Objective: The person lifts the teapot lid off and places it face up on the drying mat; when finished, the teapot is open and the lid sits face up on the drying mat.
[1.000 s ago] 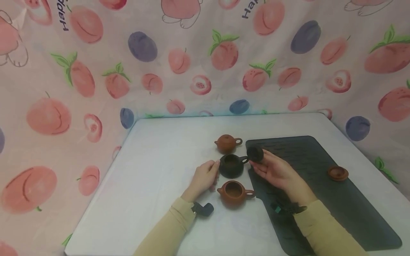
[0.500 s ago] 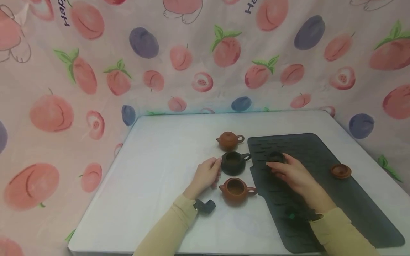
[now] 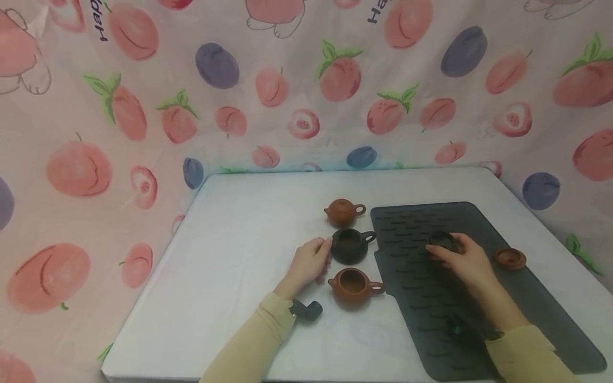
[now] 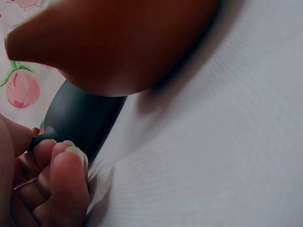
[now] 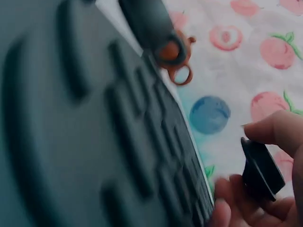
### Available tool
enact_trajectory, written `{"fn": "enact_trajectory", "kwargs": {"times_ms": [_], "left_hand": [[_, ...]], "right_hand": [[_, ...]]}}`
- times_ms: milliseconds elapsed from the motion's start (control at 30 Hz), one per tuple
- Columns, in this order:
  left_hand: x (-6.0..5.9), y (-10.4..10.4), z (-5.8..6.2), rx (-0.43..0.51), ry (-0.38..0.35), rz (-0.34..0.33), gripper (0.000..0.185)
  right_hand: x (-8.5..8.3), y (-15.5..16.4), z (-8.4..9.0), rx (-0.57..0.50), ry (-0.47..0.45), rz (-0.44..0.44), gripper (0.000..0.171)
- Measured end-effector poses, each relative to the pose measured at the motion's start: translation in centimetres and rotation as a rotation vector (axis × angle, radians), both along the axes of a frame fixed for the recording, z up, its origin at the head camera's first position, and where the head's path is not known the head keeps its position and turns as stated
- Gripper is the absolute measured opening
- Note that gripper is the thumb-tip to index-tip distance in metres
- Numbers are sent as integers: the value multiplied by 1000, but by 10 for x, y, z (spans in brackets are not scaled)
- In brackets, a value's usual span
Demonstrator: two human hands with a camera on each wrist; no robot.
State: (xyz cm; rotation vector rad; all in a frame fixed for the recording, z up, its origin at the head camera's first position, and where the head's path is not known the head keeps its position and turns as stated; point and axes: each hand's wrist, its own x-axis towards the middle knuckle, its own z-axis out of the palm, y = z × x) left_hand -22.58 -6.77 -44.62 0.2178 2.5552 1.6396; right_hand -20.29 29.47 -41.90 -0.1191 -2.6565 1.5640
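Head view: grips the spout side of a black teapot (image 3: 350,252) with the left hand (image 3: 308,263) and pinches a black lid (image 3: 442,242) in the right hand (image 3: 473,261), over a dark ridged mat (image 3: 414,290). Holds the two well apart. Shows the black teapot upright and uncovered on the white surface (image 3: 230,239), just left of the mat, between a brown lidded teapot (image 3: 341,214) behind and a lidless brown teapot (image 3: 351,296) in front. Shows also a brown lid (image 3: 510,259) at the mat's right edge.

Left wrist view: shows thumb and curled fingers at the black spout, below the big, blurred lidless brown teapot.

Right wrist view: shows the black lid tilted between thumb and fingers; cannot tell how near to the mat.
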Motion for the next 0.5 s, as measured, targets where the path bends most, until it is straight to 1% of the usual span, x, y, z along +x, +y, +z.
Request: {"fn": "enact_trajectory", "kwargs": {"times_ms": [67,133,267,400,500], "left_hand": [[0,0,0,1,-5,4,49],[1,0,0,4,-10,6,48],[2,0,1,6,-17,7,47],[2,0,0,14,-24,13,47],[1,0,-1,10,-29,14,48]], "right_hand": [[2,5,-4,147,23,-25,75],[4,9,-7,245,34,-50,77],[5,13,-15,293,70,-101,80],[5,13,-22,345,153,-143,74],[6,11,-26,396,205,-147,69]]}}
